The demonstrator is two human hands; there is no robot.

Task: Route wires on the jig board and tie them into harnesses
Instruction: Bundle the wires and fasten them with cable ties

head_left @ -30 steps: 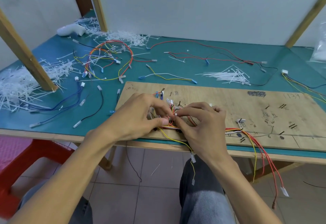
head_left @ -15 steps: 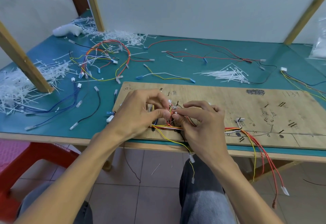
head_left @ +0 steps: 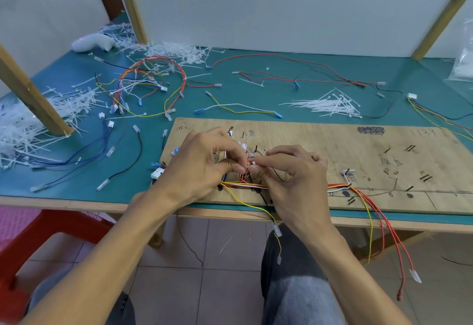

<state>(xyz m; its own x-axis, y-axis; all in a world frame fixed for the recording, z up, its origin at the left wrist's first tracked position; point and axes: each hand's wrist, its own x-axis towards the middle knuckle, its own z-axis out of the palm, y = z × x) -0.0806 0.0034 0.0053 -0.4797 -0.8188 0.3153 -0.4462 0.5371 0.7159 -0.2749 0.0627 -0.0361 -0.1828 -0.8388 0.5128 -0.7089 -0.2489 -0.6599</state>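
Both hands are working low over the jig board [head_left: 320, 145], toward its left end and close to its near edge. The left hand [head_left: 204, 168] has its fingers curled, thumb and forefinger pinching a small loop of red wires [head_left: 242, 176] that stands up off the board. The right hand [head_left: 294, 179] meets it fingertip to fingertip, thumb and forefinger closed on a small white piece [head_left: 254, 163]; tie head or connector, it is too small to tell. Just under the fingers the wire bundle [head_left: 245, 185] of yellow, white and red strands lies flat along the board's near edge, runs on behind the right hand and comes out again at a peg on the board's middle. From there long red leads [head_left: 394, 235] spill off the board's near edge and hang toward the floor, and a yellow lead [head_left: 256, 207] drops over the same edge between the two wrists. A white connector [head_left: 157, 173] sits at the board's left edge, beside the left wrist. Beyond the board's far edge lies a heap of white cable ties [head_left: 330, 104], and beyond its far-left corner a tied harness [head_left: 151, 81] is coiled in a loop.
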